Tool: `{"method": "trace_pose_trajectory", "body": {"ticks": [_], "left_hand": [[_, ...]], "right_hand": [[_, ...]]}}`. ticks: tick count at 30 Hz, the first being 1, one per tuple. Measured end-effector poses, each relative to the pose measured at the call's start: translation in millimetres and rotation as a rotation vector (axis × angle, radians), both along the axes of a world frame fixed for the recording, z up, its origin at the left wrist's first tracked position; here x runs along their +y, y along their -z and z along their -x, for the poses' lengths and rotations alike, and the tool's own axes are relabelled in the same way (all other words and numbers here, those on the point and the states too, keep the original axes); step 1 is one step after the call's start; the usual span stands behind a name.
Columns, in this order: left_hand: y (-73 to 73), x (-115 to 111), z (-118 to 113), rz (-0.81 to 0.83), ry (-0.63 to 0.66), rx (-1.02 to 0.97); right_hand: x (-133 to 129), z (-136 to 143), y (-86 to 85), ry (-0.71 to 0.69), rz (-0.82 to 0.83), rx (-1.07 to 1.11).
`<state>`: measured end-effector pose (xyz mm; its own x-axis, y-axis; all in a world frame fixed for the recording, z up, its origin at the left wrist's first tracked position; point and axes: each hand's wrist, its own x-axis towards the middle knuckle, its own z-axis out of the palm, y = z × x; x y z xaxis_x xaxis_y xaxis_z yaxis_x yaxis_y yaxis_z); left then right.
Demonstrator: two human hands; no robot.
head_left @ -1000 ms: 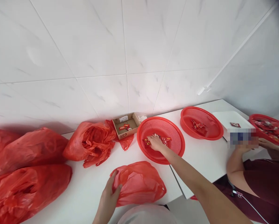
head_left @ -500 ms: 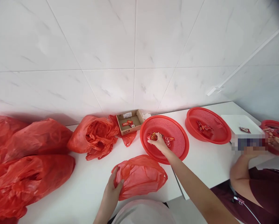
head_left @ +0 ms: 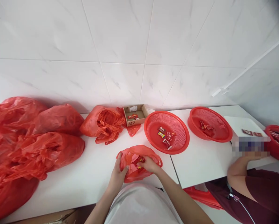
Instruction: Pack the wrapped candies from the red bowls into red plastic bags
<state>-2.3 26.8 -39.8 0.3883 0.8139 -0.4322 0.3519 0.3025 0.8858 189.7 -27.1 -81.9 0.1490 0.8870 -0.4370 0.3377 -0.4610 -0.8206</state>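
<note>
A red plastic bag (head_left: 139, 150) lies on the white table in front of my body, its mouth held wide. My left hand (head_left: 117, 174) is closed on the bag's left edge, thumb inside and fingers outside. My right hand (head_left: 150, 165) reaches into the bag's mouth with its fingers around small red packets (head_left: 138, 161); how many is unclear. Just beyond the bag stands a round red mesh basket (head_left: 148, 137). In it lie a few small wrapped pieces: a yellow one (head_left: 161, 134) and red-and-white packets (head_left: 169, 136).
A small cardboard box (head_left: 139, 120) with red packets stands against the wall. Full red bags (head_left: 60, 149) crowd the left side, with another bag (head_left: 102, 124) beside the box. Rightward are a second red basket (head_left: 209, 137), a white tray (head_left: 237, 123) and a co-worker's arm (head_left: 238, 169).
My right hand has moved from the basket down-left into the bag, carrying red packets. Fewer pieces lie in the basket. My left hand stays on the bag; the view has shifted.
</note>
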Motion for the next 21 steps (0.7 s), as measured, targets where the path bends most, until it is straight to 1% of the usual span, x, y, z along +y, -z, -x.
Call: {"method": "trace_pose_trajectory", "body": {"ticks": [1,3,5,7,9,11,14,15,16,17,18,19,20,21], "left_hand": [[1.7,-1.7,1.6,-0.037,0.005,0.023],[3.9,-3.5,3.8,-0.098,0.012,0.07],[3.9,-3.3,3.9,-0.13,0.022,0.095],[2.0,-1.5,2.1,-0.154,0.01,0.099],[0.0,1.3,-0.3,-0.189,-0.015,0.098],[-0.2,4.8,-1.7,-0.219,-0.011,0.102],[3.2,10.2,-0.9,-0.247,0.059,0.132],[4.5,11.6,-0.1,-0.258,0.081,0.15],[5.3,12.8,0.8,-0.271,0.099,0.171],[5.5,13.5,1.8,-0.285,0.115,0.195],[5.0,13.7,2.9,-0.298,0.132,0.218],[3.8,13.6,4.1,-0.313,0.149,0.237],[2.3,13.0,5.4,-0.33,0.159,0.253],[0.8,12.0,6.9,-0.352,0.162,0.263]], "right_hand": [[0.6,-2.3,5.1,0.027,0.017,-0.09],[1.5,-9.5,11.1,0.042,0.034,-0.167],[1.0,-16.9,11.8,0.01,0.059,-0.212],[-1.1,-21.7,7.9,-0.05,0.082,-0.235],[-4.4,-23.4,-0.4,-0.118,0.091,-0.244],[-7.6,-24.2,-13.4,-0.186,0.084,-0.235],[-6.8,-35.5,-36.7,-0.341,-0.027,-0.078],[-4.1,-44.5,-43.1,-0.357,-0.079,-0.023],[-0.3,-56.7,-47.5,-0.32,-0.112,-0.018],[4.0,-71.7,-49.5,-0.236,-0.119,-0.059],[8.2,-88.8,-48.7,-0.099,-0.093,-0.168],[11.9,-106.9,-45.2,0.062,-0.016,-0.34],[14.6,-124.5,-39.3,0.149,0.04,-0.423],[16.1,-140.6,-31.5,0.198,0.091,-0.47]]}}
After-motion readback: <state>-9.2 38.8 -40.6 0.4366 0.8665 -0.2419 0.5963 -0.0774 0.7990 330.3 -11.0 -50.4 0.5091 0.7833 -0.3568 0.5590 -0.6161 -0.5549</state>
